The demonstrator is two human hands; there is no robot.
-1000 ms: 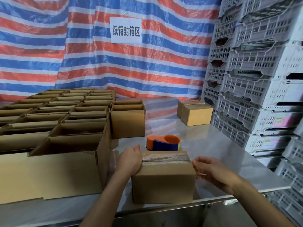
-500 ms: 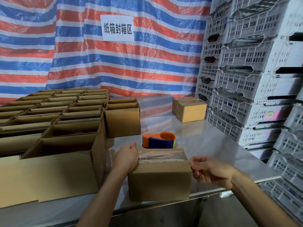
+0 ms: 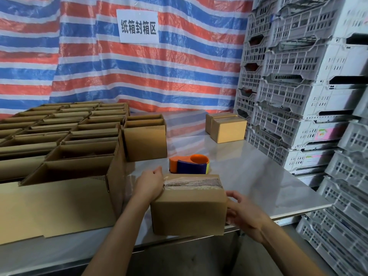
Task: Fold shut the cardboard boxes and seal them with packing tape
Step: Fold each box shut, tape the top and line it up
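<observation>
Left hand (image 3: 149,185): the fingers were curled over the left end of the box (image 3: 189,214) and pressed there, where the tape strip (image 3: 194,183) began.
Right hand (image 3: 246,217): the fingers were bent round the right end of the box and held it. I cannot tell whether they also pinched tape.
Box: it was closed and stood at the near edge of the table (image 3: 258,176), between both hands.
Tape strip: it was wrinkled and ran along the top seam.
Tape dispenser (image 3: 189,165): orange and blue, it lay just behind the box.
Open boxes (image 3: 79,140): they stood in rows at the left.
Sealed boxes (image 3: 227,129): there were two at the far right, beside the grey crates (image 3: 298,100).
</observation>
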